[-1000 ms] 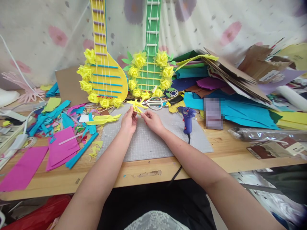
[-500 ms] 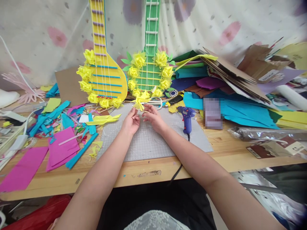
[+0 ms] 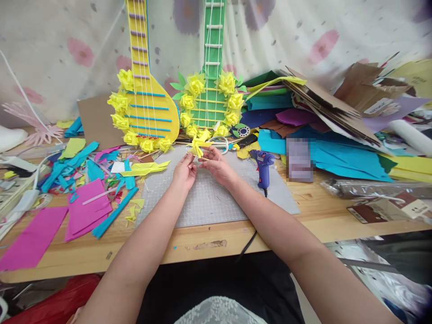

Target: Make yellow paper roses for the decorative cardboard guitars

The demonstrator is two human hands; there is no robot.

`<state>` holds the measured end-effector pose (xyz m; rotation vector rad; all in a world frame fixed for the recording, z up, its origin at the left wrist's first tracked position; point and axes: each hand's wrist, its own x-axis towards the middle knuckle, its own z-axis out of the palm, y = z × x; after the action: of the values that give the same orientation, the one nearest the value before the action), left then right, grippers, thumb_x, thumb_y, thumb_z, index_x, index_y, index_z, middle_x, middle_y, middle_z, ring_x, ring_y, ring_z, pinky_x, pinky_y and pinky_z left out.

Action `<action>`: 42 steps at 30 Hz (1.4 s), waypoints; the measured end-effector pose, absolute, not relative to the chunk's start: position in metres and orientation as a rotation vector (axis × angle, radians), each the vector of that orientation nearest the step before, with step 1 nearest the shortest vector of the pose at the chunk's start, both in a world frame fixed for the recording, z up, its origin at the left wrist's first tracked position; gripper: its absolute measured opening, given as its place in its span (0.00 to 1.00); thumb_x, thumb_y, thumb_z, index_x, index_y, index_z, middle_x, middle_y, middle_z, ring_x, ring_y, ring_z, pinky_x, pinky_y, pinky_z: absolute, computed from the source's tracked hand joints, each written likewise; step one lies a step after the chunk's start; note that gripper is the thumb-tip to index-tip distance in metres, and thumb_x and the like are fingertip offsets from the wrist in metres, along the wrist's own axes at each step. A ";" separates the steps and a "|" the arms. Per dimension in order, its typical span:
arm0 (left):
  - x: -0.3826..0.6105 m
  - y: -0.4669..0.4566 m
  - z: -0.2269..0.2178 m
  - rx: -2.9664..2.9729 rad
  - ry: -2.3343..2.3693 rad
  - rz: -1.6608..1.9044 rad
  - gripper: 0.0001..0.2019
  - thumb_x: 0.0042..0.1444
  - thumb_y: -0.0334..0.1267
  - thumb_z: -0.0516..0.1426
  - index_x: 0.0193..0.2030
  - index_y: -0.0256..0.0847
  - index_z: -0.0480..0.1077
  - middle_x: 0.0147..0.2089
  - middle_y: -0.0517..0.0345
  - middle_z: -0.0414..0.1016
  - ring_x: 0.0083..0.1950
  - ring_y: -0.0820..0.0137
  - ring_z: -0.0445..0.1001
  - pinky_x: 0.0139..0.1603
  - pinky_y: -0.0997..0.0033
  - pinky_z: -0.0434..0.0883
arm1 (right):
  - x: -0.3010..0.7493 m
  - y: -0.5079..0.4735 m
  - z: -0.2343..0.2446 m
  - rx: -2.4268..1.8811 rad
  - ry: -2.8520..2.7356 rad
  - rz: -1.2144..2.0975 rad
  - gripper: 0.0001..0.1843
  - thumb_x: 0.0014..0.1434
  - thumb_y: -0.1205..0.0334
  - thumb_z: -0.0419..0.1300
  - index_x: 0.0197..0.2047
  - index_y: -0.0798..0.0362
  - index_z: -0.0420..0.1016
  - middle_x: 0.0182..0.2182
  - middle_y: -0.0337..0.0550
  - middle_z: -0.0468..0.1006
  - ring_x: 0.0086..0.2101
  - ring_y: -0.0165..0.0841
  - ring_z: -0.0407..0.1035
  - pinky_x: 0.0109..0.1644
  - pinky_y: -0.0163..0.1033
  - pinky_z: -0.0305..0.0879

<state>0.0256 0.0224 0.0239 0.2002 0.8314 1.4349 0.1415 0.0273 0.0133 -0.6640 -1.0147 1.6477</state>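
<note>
Above the grey cutting mat (image 3: 202,211), both hands meet at a small yellow paper flower (image 3: 196,146). My left hand (image 3: 185,173) is closed, with thumb and fingertips pinching the flower's lower left side. My right hand (image 3: 218,165) has its fingers curled around the right side of the flower, and a thin pale stick shows between the fingertips. White-handled scissors (image 3: 222,143) lie just behind the right hand. Behind them stand a yellow paper guitar (image 3: 153,101) and a green paper guitar (image 3: 212,96), both edged with yellow paper roses.
A blue glue gun (image 3: 263,168) stands on the mat's right side. Yellow paper strips (image 3: 146,168) lie left of my hands, beside blue scraps and magenta sheets (image 3: 89,209). Stacked paper and cardboard (image 3: 330,105) fill the back right. A power strip (image 3: 16,198) sits far left.
The yellow flower has turned a little and shifted slightly between my fingers. My right fingers have moved slightly on it. Everything else on the table is the same.
</note>
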 end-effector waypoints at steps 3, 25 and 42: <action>0.025 0.024 0.024 0.159 0.857 1.477 0.03 0.53 0.27 0.56 0.29 0.35 0.69 0.25 0.65 0.69 0.14 0.90 0.53 0.15 0.90 0.58 | 0.140 0.026 0.014 -0.738 -1.016 1.652 0.25 0.37 0.64 0.62 0.41 0.49 0.61 0.34 0.36 0.69 0.33 0.27 0.67 0.35 0.35 0.66; 0.022 0.025 0.025 0.179 0.898 1.593 0.07 0.48 0.34 0.60 0.26 0.35 0.65 0.19 0.68 0.61 0.16 0.86 0.59 0.17 0.87 0.61 | 0.135 0.027 0.002 -1.122 -1.496 1.261 0.19 0.50 0.45 0.54 0.23 0.51 0.56 0.13 0.31 0.64 0.15 0.23 0.54 0.20 0.31 0.51; 0.010 0.026 0.026 -0.039 0.530 1.213 0.07 0.58 0.28 0.50 0.35 0.34 0.69 0.21 0.64 0.65 0.15 0.88 0.56 0.16 0.92 0.62 | 0.159 0.029 0.019 -0.687 -1.293 1.691 0.17 0.44 0.62 0.56 0.40 0.50 0.66 0.37 0.40 0.72 0.31 0.26 0.65 0.26 0.30 0.62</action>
<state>0.0101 0.0262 0.0255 -0.0394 0.5296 1.2130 0.1594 0.0293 0.0190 -0.6871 -1.2932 1.6912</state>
